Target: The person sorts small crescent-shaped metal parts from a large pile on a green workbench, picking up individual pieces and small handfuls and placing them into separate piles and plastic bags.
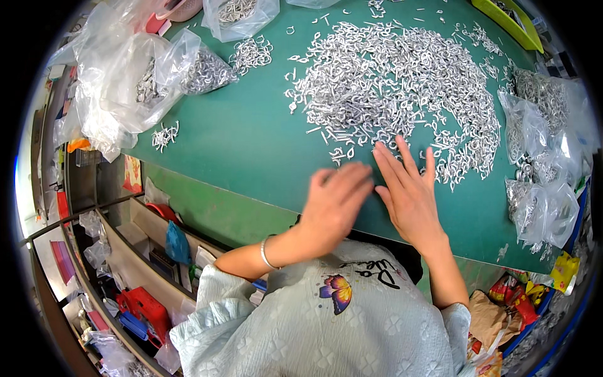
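Note:
A wide heap of small silvery metal pieces point(389, 75), many of them curved or hook-like, is spread over the green table point(226, 138). My right hand point(411, 201) lies at the heap's near edge, fingers spread and fingertips touching the pieces. Just left of it is my left hand point(336, 198), smeared by motion, its fingers bent over the table near the heap's front edge. Whether anything is between those fingers I cannot make out. A few loose pieces point(341, 154) lie just beyond my left hand. A bracelet point(264, 252) circles my left wrist.
Clear plastic bags of metal parts point(204, 69) stand at the left, more bags point(543, 207) along the right edge. Two small piles, one of rings point(251, 53) and one of pins point(164, 136), lie at the left. A yellow-green tray point(512, 22) sits far right; shelves point(151, 276) hold items lower left.

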{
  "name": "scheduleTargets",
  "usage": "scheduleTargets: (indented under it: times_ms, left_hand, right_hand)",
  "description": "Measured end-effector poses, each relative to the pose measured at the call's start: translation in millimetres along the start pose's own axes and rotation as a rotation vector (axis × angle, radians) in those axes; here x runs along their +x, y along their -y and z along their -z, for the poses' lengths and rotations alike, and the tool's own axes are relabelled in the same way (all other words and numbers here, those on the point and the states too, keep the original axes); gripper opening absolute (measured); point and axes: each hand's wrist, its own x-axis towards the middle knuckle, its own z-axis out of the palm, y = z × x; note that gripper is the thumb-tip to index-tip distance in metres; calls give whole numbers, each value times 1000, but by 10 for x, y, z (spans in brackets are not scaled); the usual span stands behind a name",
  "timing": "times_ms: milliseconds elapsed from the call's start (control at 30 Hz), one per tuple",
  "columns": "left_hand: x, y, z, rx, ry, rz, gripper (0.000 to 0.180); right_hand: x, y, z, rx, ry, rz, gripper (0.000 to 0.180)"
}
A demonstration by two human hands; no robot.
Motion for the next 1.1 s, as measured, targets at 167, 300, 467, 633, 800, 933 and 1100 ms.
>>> scheduleTargets:
  times_ms: [167,300,467,633,800,933,1100]
  left_hand:
    - [45,112,20,136,-14,66,37]
    - [0,26,26,36,69,-36,34]
    - [-94,-49,-51,-154,111,-133,40]
    - [-77,-38,-85,-232,70,-136,43]
    - [-18,-81,-129,-239,84,-163,45]
    - [53,-144,-165,-222,100,-192,45]
    - [91,-101,-184,-121,96,-200,40]
  right_hand:
    - [-202,-17,109,62,38,-42,55]
    - [-246,-22,82,13,57,-61,50]
    - [-359,-80,106,-65,14,-109,48]
    - [-464,-64,121,-91,55,-120,49]
    - [-672,-62,123,-19,69,-148,49]
    - [-845,-178,106,11,-94,-169,48]
    - [-886,-232,53,-74,-120,-195,39]
